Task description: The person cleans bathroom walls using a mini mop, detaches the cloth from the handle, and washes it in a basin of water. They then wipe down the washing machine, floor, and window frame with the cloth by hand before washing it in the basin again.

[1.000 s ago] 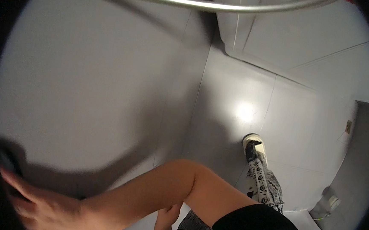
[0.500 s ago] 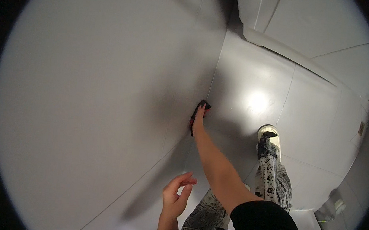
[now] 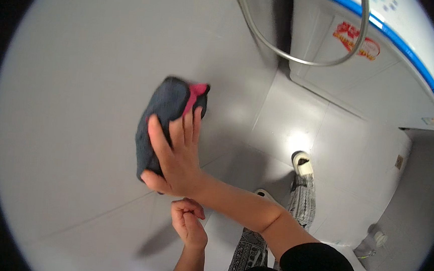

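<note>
My right hand [image 3: 178,153] is spread over a folded dark grey cloth [image 3: 165,99] with a pink and black edge. It presses the cloth flat against the pale grey tiled wall [image 3: 78,105], thumb at the lower end and fingers over the right side. Just below the right wrist is my left hand [image 3: 189,223], its fingers curled into a loose fist with nothing visible in them. It does not appear to touch the cloth.
At the upper right stands a white appliance [image 3: 313,51] with blue trim and a red sticker. A silvery hose [image 3: 302,61] loops in front of it. My shoes [image 3: 303,164] stand on the tiled floor [image 3: 352,150]; a small drain [image 3: 399,162] lies at the right.
My right hand has brought the cloth from low in the corner up and left on the wall, nearer to me. My left hand's fingers have curled in. The view has risen, showing the hose and appliance.
</note>
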`<act>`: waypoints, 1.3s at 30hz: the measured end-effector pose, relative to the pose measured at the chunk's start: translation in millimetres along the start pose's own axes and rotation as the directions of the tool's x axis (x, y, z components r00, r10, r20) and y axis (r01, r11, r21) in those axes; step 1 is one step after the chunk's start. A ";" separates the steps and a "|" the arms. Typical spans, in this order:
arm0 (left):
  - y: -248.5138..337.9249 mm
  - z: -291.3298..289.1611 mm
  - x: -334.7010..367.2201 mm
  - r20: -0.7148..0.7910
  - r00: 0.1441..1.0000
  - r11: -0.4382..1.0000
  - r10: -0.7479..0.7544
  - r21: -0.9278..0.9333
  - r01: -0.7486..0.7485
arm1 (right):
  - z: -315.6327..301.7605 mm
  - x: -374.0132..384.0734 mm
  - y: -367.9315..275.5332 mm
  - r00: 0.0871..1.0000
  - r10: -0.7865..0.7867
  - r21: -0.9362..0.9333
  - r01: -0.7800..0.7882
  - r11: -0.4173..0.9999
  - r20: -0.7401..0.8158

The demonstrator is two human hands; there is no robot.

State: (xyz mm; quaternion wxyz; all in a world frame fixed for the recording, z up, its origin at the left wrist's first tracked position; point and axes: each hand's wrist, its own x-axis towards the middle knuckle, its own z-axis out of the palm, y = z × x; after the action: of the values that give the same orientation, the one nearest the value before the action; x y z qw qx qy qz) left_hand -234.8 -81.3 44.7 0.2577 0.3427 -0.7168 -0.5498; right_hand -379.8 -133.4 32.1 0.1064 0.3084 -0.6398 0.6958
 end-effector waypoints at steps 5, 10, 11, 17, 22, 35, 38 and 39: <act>15.9 -24.7 -32.3 -0.014 1.000 1.000 0.006 -0.017 -0.007 | -8.5 44.5 -20.4 0.980 0.044 -0.031 -0.051 0.998 -0.192; 56.8 -42.7 -67.6 -0.173 0.982 0.997 -0.078 -0.019 0.076 | 13.3 -80.7 15.3 0.781 0.613 0.126 -0.601 0.790 -0.120; 61.1 -43.3 -71.4 -0.174 0.978 0.994 -0.111 -0.040 0.106 | 19.2 -99.2 25.3 0.667 0.734 0.262 -0.691 0.674 -0.129; 94.0 -91.9 -150.5 -0.081 0.991 0.994 -0.106 -0.028 0.104 | 16.7 -56.5 -35.8 0.719 0.674 0.311 -0.611 0.728 -0.167; 104.2 -146.1 -168.2 0.044 0.997 0.998 -0.065 -0.024 0.066 | 15.4 50.3 -167.1 0.977 0.047 0.103 -0.026 0.994 -0.207; -10.4 -186.0 -203.0 0.207 0.972 0.993 -0.109 -0.033 0.118 | 23.9 -127.4 -69.2 0.965 0.215 0.081 -0.205 0.975 -0.150; -53.7 -161.5 -203.7 0.208 0.970 0.990 -0.124 -0.037 0.135 | 35.1 -183.1 19.2 0.902 0.392 0.112 -0.377 0.919 -0.181; -69.1 -157.9 -204.6 0.219 0.970 0.992 -0.108 -0.043 0.121 | 41.6 -204.1 45.8 0.880 0.425 0.130 -0.406 0.905 -0.210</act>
State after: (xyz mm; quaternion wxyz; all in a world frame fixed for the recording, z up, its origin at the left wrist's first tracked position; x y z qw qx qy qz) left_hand 26.9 -30.4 21.0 0.1556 0.3144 -0.7039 -0.6176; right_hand -231.8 -130.1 -121.4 0.0164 0.0842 -0.6448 0.7595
